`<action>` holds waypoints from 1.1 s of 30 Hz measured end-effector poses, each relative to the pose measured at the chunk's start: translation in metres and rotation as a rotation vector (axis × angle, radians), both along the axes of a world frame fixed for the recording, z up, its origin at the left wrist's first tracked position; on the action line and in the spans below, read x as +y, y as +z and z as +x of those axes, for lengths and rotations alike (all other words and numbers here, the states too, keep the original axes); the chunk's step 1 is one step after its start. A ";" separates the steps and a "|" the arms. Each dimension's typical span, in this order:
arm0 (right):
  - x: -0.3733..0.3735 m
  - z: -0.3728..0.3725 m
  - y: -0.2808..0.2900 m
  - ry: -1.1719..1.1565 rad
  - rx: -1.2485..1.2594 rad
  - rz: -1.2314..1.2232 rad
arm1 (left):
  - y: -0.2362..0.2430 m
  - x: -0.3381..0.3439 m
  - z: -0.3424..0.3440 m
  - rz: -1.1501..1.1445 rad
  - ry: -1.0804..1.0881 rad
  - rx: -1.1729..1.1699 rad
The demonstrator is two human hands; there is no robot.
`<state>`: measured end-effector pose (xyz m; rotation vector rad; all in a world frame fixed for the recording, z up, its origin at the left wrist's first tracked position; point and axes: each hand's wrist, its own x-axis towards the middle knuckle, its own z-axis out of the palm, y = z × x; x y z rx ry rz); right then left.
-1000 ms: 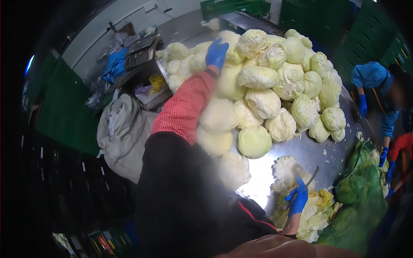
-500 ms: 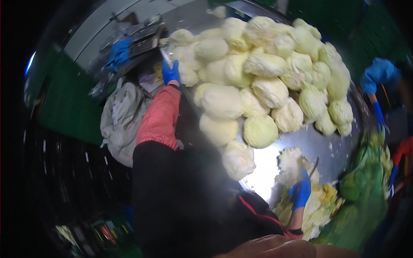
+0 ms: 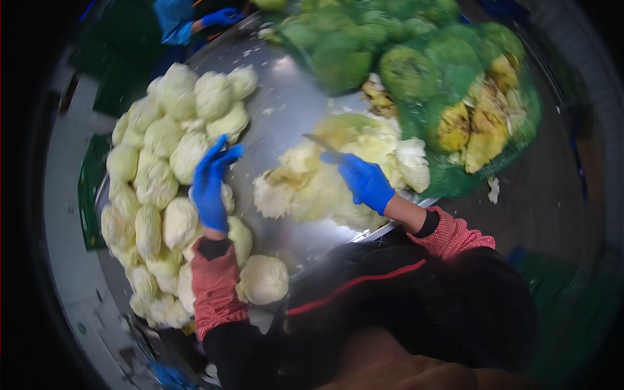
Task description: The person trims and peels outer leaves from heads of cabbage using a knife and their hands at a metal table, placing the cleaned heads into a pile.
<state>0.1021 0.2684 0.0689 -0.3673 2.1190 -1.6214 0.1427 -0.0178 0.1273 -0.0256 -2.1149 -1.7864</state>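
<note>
I am observing pale cream-green, rounded cabbages (image 3: 162,138) lying heaped at left on a grey metal table (image 3: 263,107), several appearing elongated. The blue-gloved left hand (image 3: 211,188) is extending with parted fingers over the heap's right edge; contact I cannot tell. The blue-gloved right hand (image 3: 364,182) is gripping a slim dark-grey knife (image 3: 317,140), its blurred blade pointing far-left above crumpled cream-yellow leaves (image 3: 279,188).

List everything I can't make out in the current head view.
Head view:
Grip end of the knife-like tool: hidden inside the right hand.
Part of the cabbage pile: covered by the left hand and forearm.
Co-worker: mostly cut off by the top edge.
Details inside the green netting: blurred, veiled by mesh.
</note>
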 end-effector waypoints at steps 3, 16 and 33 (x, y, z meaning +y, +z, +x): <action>0.059 -0.008 -0.002 -0.322 -0.098 -0.218 | 0.005 0.118 -0.050 0.136 -0.326 -0.121; 0.273 -0.103 -0.018 -0.581 -0.341 0.320 | -0.092 0.346 -0.143 -0.301 -0.410 -0.704; 0.272 -0.052 -0.079 -0.645 -0.399 -0.126 | -0.133 0.335 -0.143 0.417 -0.469 -1.031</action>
